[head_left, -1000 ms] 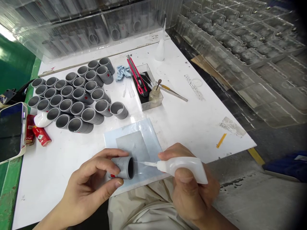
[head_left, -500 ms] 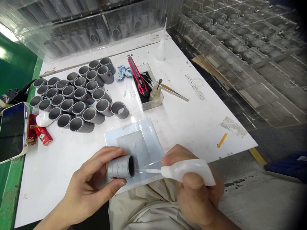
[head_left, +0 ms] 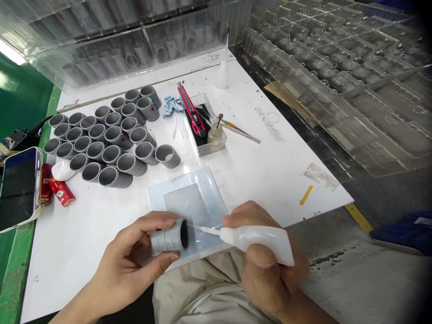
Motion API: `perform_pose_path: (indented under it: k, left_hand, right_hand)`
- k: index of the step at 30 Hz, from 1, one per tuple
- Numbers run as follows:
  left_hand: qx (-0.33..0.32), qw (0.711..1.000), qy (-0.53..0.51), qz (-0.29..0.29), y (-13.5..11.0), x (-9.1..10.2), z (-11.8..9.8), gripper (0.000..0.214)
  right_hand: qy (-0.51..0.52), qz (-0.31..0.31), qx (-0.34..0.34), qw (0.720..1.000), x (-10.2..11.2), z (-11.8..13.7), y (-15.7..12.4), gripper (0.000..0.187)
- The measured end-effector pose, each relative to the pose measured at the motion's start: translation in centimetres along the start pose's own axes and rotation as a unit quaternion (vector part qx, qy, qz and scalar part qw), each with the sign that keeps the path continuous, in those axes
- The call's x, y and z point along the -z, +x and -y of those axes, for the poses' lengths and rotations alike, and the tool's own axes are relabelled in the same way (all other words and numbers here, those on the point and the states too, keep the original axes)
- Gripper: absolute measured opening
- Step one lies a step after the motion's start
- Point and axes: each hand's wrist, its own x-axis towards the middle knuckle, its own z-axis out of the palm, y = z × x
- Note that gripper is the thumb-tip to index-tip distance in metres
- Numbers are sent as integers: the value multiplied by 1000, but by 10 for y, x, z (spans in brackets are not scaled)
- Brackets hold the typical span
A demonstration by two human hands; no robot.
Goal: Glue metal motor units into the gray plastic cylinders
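Note:
A short grey tube (head_left: 167,237) lies on its side in my left hand (head_left: 131,261), gripped between fingers and thumb, its dark open end facing right. My right hand (head_left: 270,265) is wrapped round a white squeeze bottle (head_left: 258,238) with a long thin nozzle (head_left: 205,230). The nozzle's fine tip points left at the upper rim of the tube's opening; whether it touches I cannot tell. Below both hands a light blue sheet (head_left: 216,198) with a grey square pad (head_left: 185,202) lies on the table.
Several grey tubes (head_left: 111,154) stand grouped at the left. Beyond the sheet, a clear tray (head_left: 216,150) holds a red utility knife (head_left: 193,112) and a small jar (head_left: 215,134); tweezers (head_left: 243,132) lie beside it. Another squeeze bottle (head_left: 222,74) stands farther back. A phone (head_left: 20,189) is at the left edge.
The tube has rolled in my left hand, its red mark going from the lower side to the upper. The bottle has shifted slightly left, its nozzle tip rising towards the opening's upper rim.

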Motion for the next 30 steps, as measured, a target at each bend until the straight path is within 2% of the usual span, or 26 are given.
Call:
perform_pose_path:
  k: [3, 11, 15, 21, 30]
  left_hand:
    - [-11, 1000, -12, 14, 3, -1, -3, 48]
    - [-20, 999, -29, 22, 6, -3, -5, 48]
    - [-27, 999, -32, 25, 6, -3, -5, 48]
    - [-28, 999, -31, 29, 5, -3, -5, 48]
    - [-53, 998, -16, 22, 6, -3, -4, 49]
  right_hand:
    - [36, -26, 26, 999, -5, 1, 6, 25]
    - [34, -40, -30, 998, -6, 6, 7, 25]
    - [32, -32, -25, 999, -5, 6, 7, 25]
    - [96, -45, -17, 994, -9, 4, 7, 24]
    - [66, -41, -36, 996, -9, 6, 6, 21]
